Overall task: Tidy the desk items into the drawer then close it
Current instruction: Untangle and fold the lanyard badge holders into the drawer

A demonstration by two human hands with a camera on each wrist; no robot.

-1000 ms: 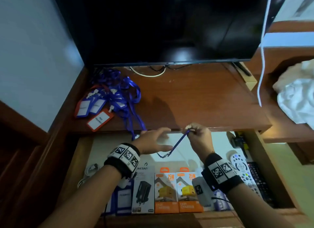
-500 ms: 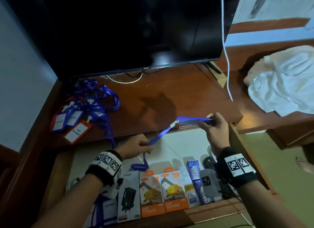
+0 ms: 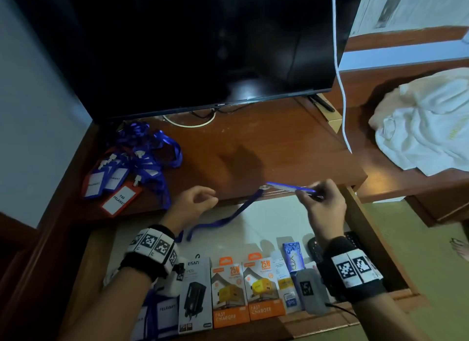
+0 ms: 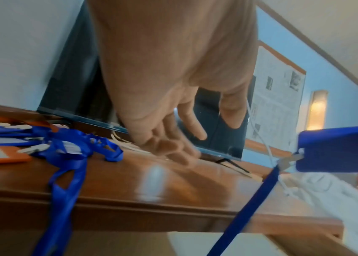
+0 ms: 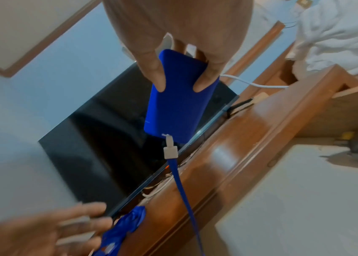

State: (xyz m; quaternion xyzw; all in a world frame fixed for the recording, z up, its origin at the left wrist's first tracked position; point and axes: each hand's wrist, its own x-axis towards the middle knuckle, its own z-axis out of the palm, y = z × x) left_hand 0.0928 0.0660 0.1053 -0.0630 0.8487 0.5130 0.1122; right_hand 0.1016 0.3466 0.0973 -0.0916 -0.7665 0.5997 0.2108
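My right hand [image 3: 311, 192] pinches a blue badge holder [image 3: 289, 187] flat above the front edge of the desk [image 3: 253, 147]; the right wrist view shows thumb and fingers on its sides [image 5: 179, 102]. Its blue lanyard strap [image 3: 228, 216] hangs from a white clip down into the open drawer [image 3: 269, 224]. My left hand [image 3: 203, 198] hovers at the desk edge, fingers relaxed and holding nothing [image 4: 169, 145]. A pile of blue lanyards with red and blue badges [image 3: 129, 168] lies on the desk's left side.
A dark TV [image 3: 203, 48] stands at the back of the desk, a white cable [image 3: 340, 74] hanging beside it. Charger boxes [image 3: 246, 290] and a remote [image 3: 314, 249] fill the drawer front. A white cloth [image 3: 426, 127] lies on the right shelf.
My left hand has let go of the strap and moved up toward the desk edge. The strap now hangs slack into the drawer from the badge holder in my right hand.
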